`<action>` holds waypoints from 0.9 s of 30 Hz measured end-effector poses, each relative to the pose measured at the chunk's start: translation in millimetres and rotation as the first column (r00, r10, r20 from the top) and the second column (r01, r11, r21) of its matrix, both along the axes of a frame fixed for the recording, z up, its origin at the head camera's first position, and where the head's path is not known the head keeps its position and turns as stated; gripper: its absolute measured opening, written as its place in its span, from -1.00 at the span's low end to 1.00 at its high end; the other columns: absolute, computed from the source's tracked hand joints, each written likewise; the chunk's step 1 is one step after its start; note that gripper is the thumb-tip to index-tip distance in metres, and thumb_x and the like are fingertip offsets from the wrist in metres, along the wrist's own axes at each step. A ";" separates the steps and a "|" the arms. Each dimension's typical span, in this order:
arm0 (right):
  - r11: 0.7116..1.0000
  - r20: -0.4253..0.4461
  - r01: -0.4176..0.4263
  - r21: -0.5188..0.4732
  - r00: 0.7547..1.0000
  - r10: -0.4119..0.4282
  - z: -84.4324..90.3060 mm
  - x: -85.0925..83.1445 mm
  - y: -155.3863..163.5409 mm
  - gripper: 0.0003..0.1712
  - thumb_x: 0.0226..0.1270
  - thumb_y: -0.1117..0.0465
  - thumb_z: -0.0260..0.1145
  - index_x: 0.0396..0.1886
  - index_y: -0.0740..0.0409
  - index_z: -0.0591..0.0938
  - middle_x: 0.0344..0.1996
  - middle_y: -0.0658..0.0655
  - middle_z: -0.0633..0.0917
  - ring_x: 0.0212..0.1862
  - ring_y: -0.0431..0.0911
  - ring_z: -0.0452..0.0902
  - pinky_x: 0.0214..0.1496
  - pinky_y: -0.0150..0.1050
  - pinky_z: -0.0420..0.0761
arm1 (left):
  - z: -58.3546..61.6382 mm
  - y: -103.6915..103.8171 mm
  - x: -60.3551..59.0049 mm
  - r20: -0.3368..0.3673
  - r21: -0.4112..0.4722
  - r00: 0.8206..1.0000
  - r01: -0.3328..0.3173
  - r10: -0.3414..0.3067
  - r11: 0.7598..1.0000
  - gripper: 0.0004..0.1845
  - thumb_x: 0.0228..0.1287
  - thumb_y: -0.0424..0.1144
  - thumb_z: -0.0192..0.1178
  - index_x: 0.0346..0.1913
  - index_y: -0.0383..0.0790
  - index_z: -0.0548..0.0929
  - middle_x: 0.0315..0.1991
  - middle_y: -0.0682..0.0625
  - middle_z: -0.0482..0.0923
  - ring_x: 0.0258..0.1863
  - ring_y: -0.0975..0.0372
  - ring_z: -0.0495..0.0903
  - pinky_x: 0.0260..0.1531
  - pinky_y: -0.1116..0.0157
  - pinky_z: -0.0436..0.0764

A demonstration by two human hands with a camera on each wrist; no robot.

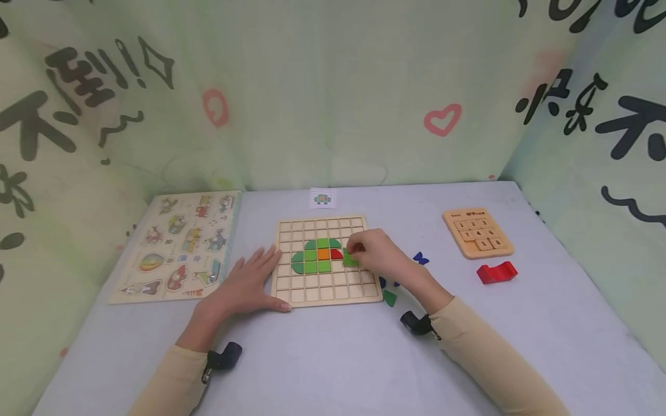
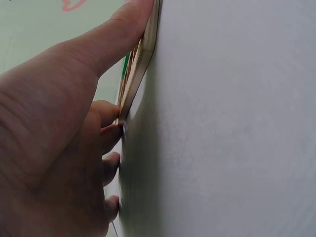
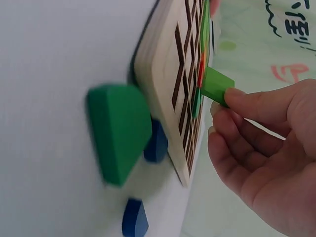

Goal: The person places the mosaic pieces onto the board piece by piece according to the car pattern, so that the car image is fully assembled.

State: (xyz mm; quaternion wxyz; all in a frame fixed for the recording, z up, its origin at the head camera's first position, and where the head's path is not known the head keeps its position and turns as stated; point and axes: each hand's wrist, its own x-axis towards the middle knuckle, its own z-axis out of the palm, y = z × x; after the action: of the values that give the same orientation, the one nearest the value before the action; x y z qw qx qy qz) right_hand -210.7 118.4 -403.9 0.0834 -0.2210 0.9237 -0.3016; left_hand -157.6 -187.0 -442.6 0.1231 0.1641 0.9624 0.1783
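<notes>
A wooden grid board (image 1: 333, 293) lies on the white table, with light green squares (image 1: 310, 267), an orange square (image 1: 323, 254), a red rounded piece (image 1: 336, 254) and dark green rounded pieces (image 1: 297, 267) set in it. My left hand (image 1: 244, 289) is spread at the board's left side, its thumb at the near corner and its fingertips touching the edge. Over the right part of the grid, my right hand (image 1: 387, 257) pinches a light green square block (image 3: 217, 85) between thumb and fingers. In the right wrist view the block is tilted.
Right of the board lie a loose dark green piece (image 1: 389, 298) and several blue pieces (image 1: 420, 258). A small pattern card (image 1: 322, 198) is behind it. A picture board (image 1: 156, 248) lies left; a number puzzle (image 1: 478, 233) and a red block (image 1: 496, 273) lie right.
</notes>
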 end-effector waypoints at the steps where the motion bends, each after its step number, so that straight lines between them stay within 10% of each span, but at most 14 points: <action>1: 1.000 0.008 -0.006 -0.006 1.000 0.006 -0.4 0.5 -3.0 -0.84 0.29 0.42 0.27 -0.27 0.14 0.73 -0.36 0.04 0.71 -0.31 -0.12 0.51 -0.22 -0.29 0.57 | 0.2 -0.2 0.0 0.001 -0.003 1.000 -0.001 0.001 1.000 0.38 -0.21 0.52 0.35 0.60 -0.12 -0.02 0.64 -0.06 -0.13 0.63 -0.07 -0.18 0.52 -0.26 -0.12; 27: 0.973 -0.052 -0.141 0.185 0.987 0.153 1.9 11.3 -4.2 -0.81 0.23 0.39 0.31 -0.32 0.11 0.82 -0.35 -0.03 0.70 -0.27 -0.18 0.52 -0.18 -0.32 0.60 | -0.2 -1.1 -0.2 -0.008 0.006 1.000 0.003 -0.003 1.000 0.37 -0.19 0.52 0.35 0.60 -0.11 -0.02 0.64 -0.04 -0.13 0.63 -0.06 -0.18 0.53 -0.25 -0.12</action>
State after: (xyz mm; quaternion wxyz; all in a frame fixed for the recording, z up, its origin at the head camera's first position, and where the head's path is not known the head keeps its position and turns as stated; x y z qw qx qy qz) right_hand -199.5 114.2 -402.0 0.0946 -0.2900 0.9306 -0.2022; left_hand -157.8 -188.1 -442.9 0.1192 0.1665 0.9621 0.1802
